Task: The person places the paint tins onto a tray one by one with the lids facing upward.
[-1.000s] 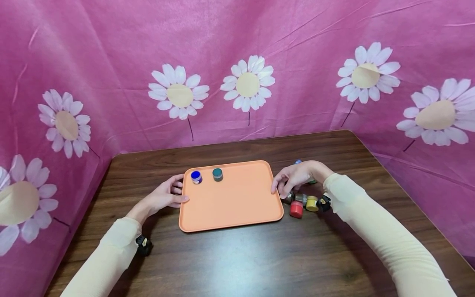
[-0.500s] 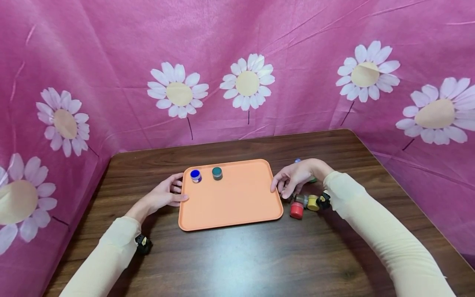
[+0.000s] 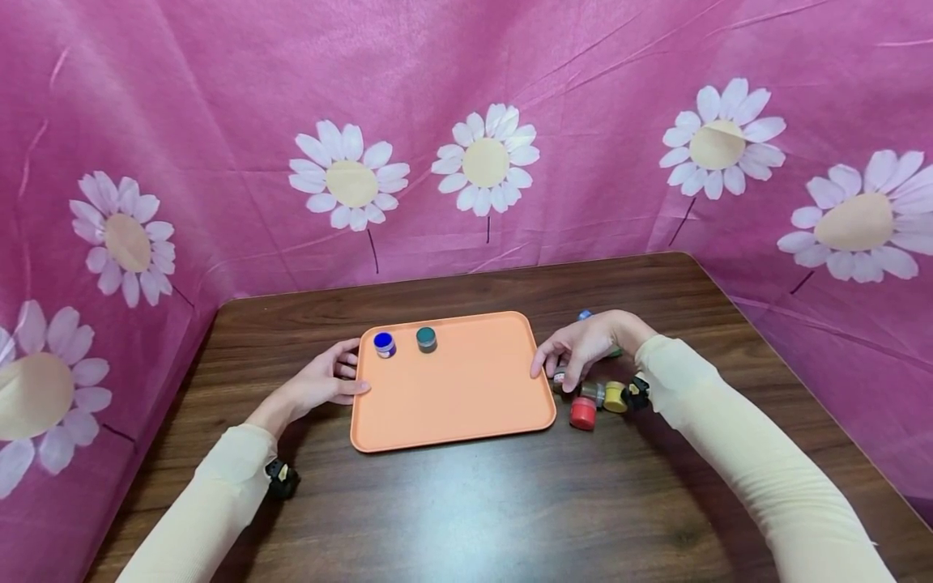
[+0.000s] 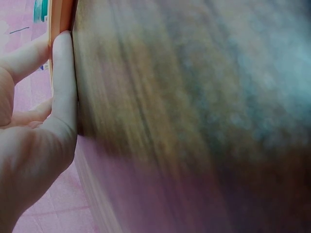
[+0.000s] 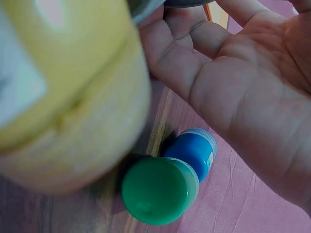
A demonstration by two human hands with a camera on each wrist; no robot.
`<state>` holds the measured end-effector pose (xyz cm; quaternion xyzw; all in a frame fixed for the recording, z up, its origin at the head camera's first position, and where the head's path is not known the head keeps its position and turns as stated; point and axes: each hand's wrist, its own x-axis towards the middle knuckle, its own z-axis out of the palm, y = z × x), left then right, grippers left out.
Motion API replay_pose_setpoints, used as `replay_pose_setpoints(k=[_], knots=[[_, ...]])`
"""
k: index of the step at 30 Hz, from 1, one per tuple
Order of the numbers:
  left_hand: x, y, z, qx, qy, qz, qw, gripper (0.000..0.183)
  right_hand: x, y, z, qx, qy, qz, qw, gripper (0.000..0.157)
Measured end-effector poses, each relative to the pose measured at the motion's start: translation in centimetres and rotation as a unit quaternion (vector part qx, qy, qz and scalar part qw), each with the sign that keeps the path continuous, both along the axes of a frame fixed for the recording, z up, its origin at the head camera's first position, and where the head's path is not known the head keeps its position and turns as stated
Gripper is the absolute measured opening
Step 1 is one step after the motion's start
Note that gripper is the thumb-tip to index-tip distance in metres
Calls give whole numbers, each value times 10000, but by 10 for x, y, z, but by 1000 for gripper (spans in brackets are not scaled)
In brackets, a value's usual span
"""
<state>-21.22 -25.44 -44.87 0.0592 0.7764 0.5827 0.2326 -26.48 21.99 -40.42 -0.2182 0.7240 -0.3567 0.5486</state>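
Observation:
An orange tray [image 3: 452,405] lies on the table with a blue paint jar [image 3: 385,346] and a dark green paint jar [image 3: 426,340] near its far left corner. My left hand [image 3: 324,380] grips the tray's left edge, thumb on the rim; in the left wrist view the thumb [image 4: 63,77] lies along that edge. At the right edge, my right hand [image 3: 586,348] holds a small dark paint jar [image 3: 560,379] between fingers and thumb, its label partly showing. A fingertip is at the tray's rim. The curled fingers hide much of this jar.
Close to the right hand are a red jar [image 3: 582,413], a yellow jar [image 3: 615,397] and a brownish jar [image 3: 594,393]. Beyond it, a green jar [image 5: 158,191] and a light blue jar [image 5: 194,150] lie together. A pink flowered cloth [image 3: 583,202] hangs behind the table.
The dark jar at the right hand has shifted and turned, so its pale label now shows; the right thumb has moved slightly right. The left hand and the tray stay put.

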Motion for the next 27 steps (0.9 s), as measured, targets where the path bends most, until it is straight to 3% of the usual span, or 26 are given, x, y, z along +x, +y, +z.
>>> replay_pose_setpoints(k=[14, 21, 27], knots=[[-6, 4, 8, 98, 10, -37, 9999, 90, 2, 8, 8, -103, 65, -80, 9999, 56], [0, 2, 3, -28, -63, -22, 10000, 90, 8, 5, 10, -306, 9, 85, 9995, 55], [4, 2, 2, 1, -27, 26, 10000, 89, 8, 8, 13, -467, 94, -42, 9989, 55]])
